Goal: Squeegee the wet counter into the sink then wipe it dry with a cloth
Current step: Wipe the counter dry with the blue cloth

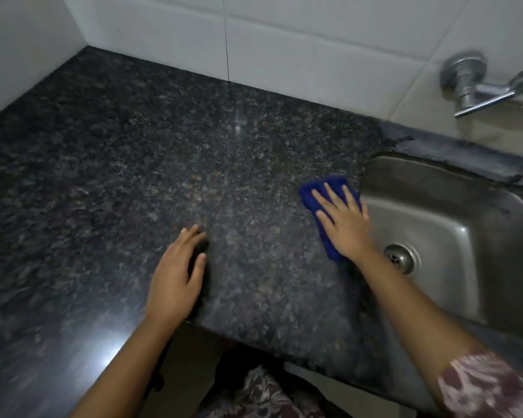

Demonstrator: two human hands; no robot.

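I'm pressing my right hand (344, 224) flat on the blue cloth (320, 188), fingers straight and spread, right at the edge of the worktop (163, 161) beside the sink (465, 230). The cloth is looking soft, light and folded, so I'm judging it'll bunch or skid on this glossy stone unless my palm is bearing down on its middle. My left hand (175, 279) is resting palm-down near the front edge, fingers relaxed, holding nothing I can make out.
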